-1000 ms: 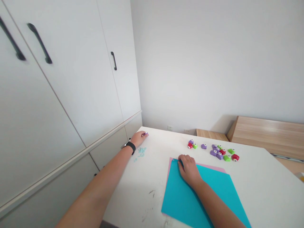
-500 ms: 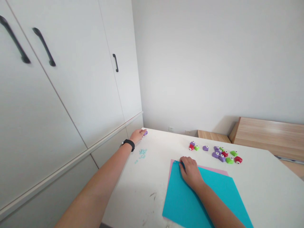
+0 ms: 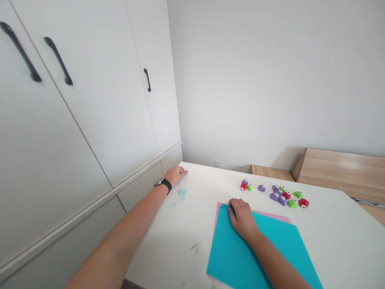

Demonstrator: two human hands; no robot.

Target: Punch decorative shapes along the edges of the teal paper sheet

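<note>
Teal card lies at lower centre of the head view, atop a pink sheet. What pins it?

Right hand, fingers curled and pressed down at the card's top-left corner.

And the left hand?

Curled at the white table's far corner, upper centre; whether it pinches the small tip showing, cannot tell.

What could go wrong?

Eased pressure could let the card slip; a careless sweep could scatter the teal scraps or coloured craft punches.
</note>
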